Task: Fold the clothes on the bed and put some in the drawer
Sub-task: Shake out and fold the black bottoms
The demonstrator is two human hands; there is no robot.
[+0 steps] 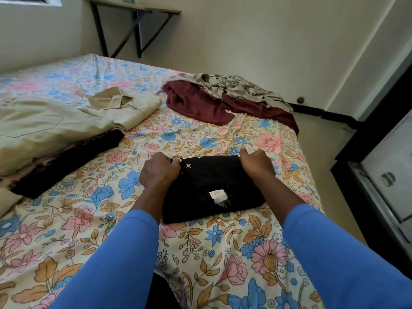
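A folded black garment (211,188) lies on the bed (223,246) near its front edge, a white label showing on top. Its far edge is gripped at both corners: the far left corner, at 10 o'clock of the garment, is pinched by the left hand (159,171), and the far right corner, at 1 o'clock, is clutched by the right hand (256,165), fingers curled closed. Both arms are covered by blue sleeves (334,253). At 10 o'clock from the garment, a beige shirt (66,121) is laid on a dark cloth (73,157). At 12 o'clock, well apart, a maroon garment (200,103) is heaped beneath a crumpled grey one (240,88). A table (133,7) stands by the far wall.
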